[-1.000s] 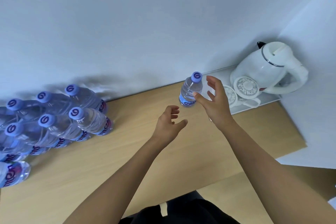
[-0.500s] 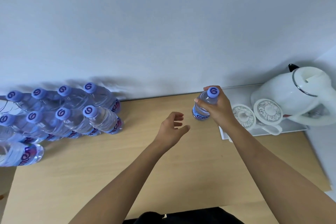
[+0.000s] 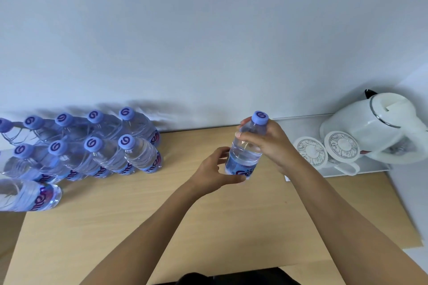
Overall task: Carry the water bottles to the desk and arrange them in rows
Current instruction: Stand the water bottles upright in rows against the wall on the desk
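A clear water bottle (image 3: 245,155) with a purple cap and blue label is upright over the middle of the wooden desk (image 3: 208,227). My right hand (image 3: 271,146) grips its neck and shoulder from the right. My left hand (image 3: 213,172) holds its labelled base from the left, thumb under the bottom edge. Whether the bottle touches the desk I cannot tell. Several matching bottles (image 3: 97,146) stand in two rows at the desk's back left against the wall. One more bottle (image 3: 27,194) stands nearer the front at the far left.
A white tray (image 3: 370,168) at the back right carries a white electric kettle (image 3: 375,127) and two upturned cups (image 3: 311,151). The white wall (image 3: 208,41) runs behind the desk. Bare desk surface lies between the rows and the tray.
My right hand closed on the bottle and brought it nearer and leftward. My left hand moved in and took hold of its base. The view shifted left and upward.
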### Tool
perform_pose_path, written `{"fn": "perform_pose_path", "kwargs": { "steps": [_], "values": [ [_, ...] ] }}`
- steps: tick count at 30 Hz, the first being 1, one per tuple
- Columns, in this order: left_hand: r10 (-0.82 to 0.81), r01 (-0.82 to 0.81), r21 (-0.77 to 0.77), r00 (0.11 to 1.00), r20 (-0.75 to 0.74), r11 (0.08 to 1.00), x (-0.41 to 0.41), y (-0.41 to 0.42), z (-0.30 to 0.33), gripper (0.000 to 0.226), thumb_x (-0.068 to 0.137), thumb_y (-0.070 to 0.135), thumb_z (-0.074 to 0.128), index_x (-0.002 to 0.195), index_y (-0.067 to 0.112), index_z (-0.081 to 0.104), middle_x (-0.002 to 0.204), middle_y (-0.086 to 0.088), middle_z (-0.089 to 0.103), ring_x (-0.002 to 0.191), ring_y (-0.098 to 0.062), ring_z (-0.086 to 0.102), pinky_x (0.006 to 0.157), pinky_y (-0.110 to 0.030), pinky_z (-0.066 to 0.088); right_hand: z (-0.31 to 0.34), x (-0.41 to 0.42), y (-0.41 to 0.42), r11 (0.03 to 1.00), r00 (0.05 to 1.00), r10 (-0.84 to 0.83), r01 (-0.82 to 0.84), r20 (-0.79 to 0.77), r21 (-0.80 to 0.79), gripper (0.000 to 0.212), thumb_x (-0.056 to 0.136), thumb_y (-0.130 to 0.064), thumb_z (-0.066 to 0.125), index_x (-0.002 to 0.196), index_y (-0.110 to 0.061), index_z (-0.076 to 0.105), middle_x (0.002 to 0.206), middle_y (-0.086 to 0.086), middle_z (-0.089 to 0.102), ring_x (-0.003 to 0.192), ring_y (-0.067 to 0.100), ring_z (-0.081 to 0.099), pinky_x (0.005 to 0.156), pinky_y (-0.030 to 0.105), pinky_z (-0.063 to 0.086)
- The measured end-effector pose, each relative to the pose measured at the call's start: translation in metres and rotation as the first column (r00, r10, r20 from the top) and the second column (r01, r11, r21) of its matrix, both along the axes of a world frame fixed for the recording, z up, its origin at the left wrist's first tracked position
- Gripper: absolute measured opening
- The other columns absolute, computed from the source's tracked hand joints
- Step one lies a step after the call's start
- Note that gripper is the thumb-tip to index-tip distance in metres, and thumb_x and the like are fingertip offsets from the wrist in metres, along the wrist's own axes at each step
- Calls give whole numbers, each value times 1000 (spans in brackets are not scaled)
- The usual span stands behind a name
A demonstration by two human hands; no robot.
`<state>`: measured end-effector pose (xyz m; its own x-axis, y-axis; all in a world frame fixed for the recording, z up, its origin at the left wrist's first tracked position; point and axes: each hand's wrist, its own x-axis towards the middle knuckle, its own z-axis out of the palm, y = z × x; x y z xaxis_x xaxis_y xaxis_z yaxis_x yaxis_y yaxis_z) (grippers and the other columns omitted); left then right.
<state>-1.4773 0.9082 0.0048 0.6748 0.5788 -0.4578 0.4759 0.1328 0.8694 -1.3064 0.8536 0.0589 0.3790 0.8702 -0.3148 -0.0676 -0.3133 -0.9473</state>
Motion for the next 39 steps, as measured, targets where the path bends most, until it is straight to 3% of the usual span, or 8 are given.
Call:
{"fn": "perform_pose_path", "kwargs": {
  "steps": [4, 7, 10, 16, 24, 31, 34, 39],
  "values": [
    [-58, 71, -101, 990, 127, 992, -27, 1, 26, 53, 73, 20, 86, 118, 25, 58, 105, 9, 72, 96, -9, 67, 78, -26, 56, 31, -27, 7, 993, 989, 121, -121, -79, 9, 20, 69, -24, 79, 85, -23, 68, 96, 0, 74, 85, 12, 70, 78, 32, 53],
    [-32, 51, -87, 978, 206, 995, -50, -3, 47, 41, 71, 12, 85, 102, 15, 59, 77, 9, 68, 63, -8, 62, 55, -18, 47, 54, -53, 16, 986, 975, 162, -155, -155, 57, 22, 61, -28, 81, 77, -26, 67, 96, 10, 71, 89, 17, 68, 80, 34, 53],
    [39, -23, -67, 966, 257, 997, -74, -7, 65, 30, 73, 8, 82, 89, 10, 56, 62, 11, 62, 53, -7, 56, 50, -16, 43, 73, -79, 26, 981, 958, 179, -156, -226, 117, 18, 62, -25, 80, 71, -24, 64, 91, 14, 62, 97, 26, 64, 84, 40, 50],
    [276, -278, -41, 910, 308, 960, -110, -11, 98, 35, 69, 1, 82, 90, 4, 56, 64, -1, 61, 53, -16, 53, 49, -26, 46, 92, -144, 43, 983, 994, -58, 72, -89, 166, 38, 67, -25, 84, 93, -12, 60, 81, 2, 65, 71, 15, 67, 64, 28, 56],
    [274, -284, -8, 916, 292, 959, -154, -13, 118, 54, 62, 14, 90, 104, 11, 56, 85, -8, 72, 67, -15, 66, 62, -40, 58, 108, -189, 51, 963, 983, -102, 137, -154, 233, 18, 65, -11, 75, 63, -26, 64, 62, 2, 63, 54, 20, 63, 52, 28, 52],
    [176, -143, -121, 924, 339, 982, -185, -2, 125, 53, 65, 15, 87, 109, 14, 57, 85, 5, 72, 77, -12, 68, 70, -21, 53, 114, -195, 55, 964, 942, 39, 52, -333, 261, 18, 57, -15, 77, 70, -23, 68, 74, 11, 68, 75, 31, 67, 67, 40, 55],
    [221, -188, -125, 909, 355, 974, -188, -1, 126, 49, 64, 13, 86, 105, 14, 59, 83, 5, 72, 75, -11, 69, 67, -20, 53, 116, -201, 56, 963, 957, 27, 53, -288, 264, 21, 63, -17, 78, 81, -20, 66, 80, 11, 69, 79, 31, 70, 69, 39, 58],
    [279, -280, -54, 887, 367, 959, -188, -2, 127, 48, 66, 9, 87, 104, 15, 59, 83, 1, 72, 73, -12, 69, 67, -21, 54, 122, -218, 55, 947, 993, -83, 104, -81, 304, 20, 76, -15, 79, 85, -14, 61, 66, -5, 69, 61, 15, 68, 58, 30, 56]
  ]
}}
